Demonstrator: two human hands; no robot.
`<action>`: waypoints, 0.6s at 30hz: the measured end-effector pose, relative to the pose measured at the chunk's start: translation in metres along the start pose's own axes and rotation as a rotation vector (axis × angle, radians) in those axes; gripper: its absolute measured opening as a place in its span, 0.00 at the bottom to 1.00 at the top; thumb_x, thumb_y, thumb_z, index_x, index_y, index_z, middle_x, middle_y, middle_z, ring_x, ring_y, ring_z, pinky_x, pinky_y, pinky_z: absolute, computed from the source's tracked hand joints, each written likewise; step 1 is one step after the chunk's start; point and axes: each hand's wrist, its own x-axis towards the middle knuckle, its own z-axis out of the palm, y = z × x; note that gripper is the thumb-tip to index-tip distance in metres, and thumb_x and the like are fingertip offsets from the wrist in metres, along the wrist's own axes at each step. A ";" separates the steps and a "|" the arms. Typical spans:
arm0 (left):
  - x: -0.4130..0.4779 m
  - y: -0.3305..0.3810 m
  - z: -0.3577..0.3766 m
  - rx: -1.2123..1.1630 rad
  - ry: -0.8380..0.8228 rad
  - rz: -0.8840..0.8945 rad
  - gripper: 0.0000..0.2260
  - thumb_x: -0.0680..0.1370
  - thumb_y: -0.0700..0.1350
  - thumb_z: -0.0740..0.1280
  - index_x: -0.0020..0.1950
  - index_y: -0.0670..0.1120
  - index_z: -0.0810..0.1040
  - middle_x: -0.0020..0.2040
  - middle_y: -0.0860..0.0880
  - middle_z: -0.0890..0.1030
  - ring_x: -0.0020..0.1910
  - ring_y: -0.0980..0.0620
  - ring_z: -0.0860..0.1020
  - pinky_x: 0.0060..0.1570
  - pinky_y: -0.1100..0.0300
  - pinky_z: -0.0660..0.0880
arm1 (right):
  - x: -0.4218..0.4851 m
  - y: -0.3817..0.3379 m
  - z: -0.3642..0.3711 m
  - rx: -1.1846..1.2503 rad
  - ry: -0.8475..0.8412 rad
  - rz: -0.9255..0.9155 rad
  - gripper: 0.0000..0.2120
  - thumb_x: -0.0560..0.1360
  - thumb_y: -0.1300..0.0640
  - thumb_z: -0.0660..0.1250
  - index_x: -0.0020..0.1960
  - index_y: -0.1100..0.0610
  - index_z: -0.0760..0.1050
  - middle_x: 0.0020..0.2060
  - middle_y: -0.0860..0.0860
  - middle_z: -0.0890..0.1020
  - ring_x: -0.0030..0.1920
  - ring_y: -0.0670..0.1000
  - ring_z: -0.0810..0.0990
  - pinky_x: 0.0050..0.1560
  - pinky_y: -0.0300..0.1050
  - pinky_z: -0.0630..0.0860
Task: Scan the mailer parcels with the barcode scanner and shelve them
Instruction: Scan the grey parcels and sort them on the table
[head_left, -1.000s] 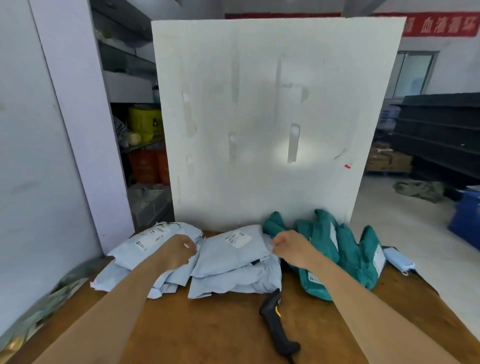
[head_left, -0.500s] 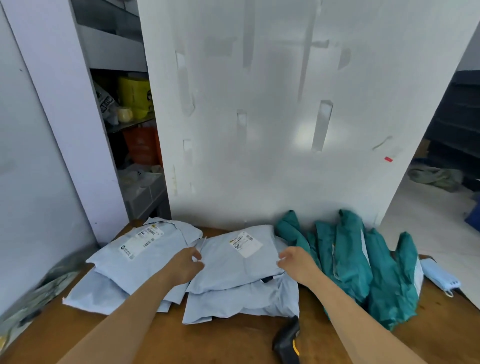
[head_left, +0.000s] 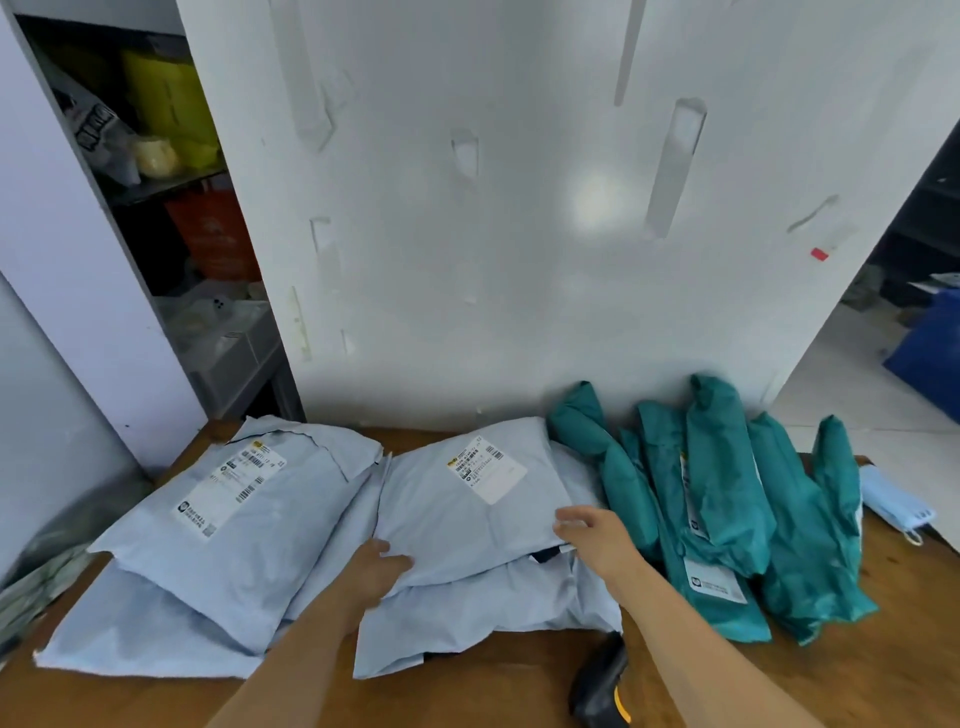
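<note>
Scanner (head_left: 597, 686): cut by the lower edge, partly behind the right forearm. Label (head_left: 485, 467) print: too small to read. Left hand (head_left: 379, 566): fingers hidden under the top mailer (head_left: 467, 525). Right hand (head_left: 597, 540): fingertips blurred, grip unclear.

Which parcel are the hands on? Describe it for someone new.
On the wooden table, before the white board, pale blue mailers lie left of a green heap. It is the top mailer of the pile beside the green ones, label up, the left hand and right hand at its near edge.
</note>
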 end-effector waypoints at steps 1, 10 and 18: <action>0.002 -0.002 0.001 -0.001 -0.008 0.001 0.27 0.77 0.46 0.66 0.73 0.42 0.62 0.72 0.42 0.65 0.68 0.43 0.67 0.66 0.54 0.66 | 0.001 0.002 0.002 0.018 -0.003 0.020 0.15 0.76 0.64 0.67 0.62 0.63 0.76 0.62 0.57 0.77 0.54 0.54 0.77 0.50 0.42 0.72; 0.008 -0.001 0.001 -0.065 -0.069 0.024 0.22 0.78 0.40 0.65 0.72 0.40 0.65 0.65 0.42 0.70 0.57 0.47 0.71 0.51 0.60 0.68 | 0.000 0.023 0.009 0.201 0.165 0.034 0.09 0.77 0.69 0.63 0.55 0.66 0.80 0.44 0.56 0.80 0.38 0.51 0.76 0.41 0.40 0.75; -0.003 -0.036 -0.006 0.018 -0.169 -0.040 0.22 0.77 0.45 0.65 0.70 0.45 0.65 0.57 0.46 0.72 0.53 0.50 0.73 0.46 0.60 0.72 | -0.056 0.069 0.029 0.318 0.206 0.099 0.10 0.77 0.70 0.64 0.48 0.59 0.82 0.48 0.56 0.83 0.47 0.54 0.82 0.44 0.34 0.81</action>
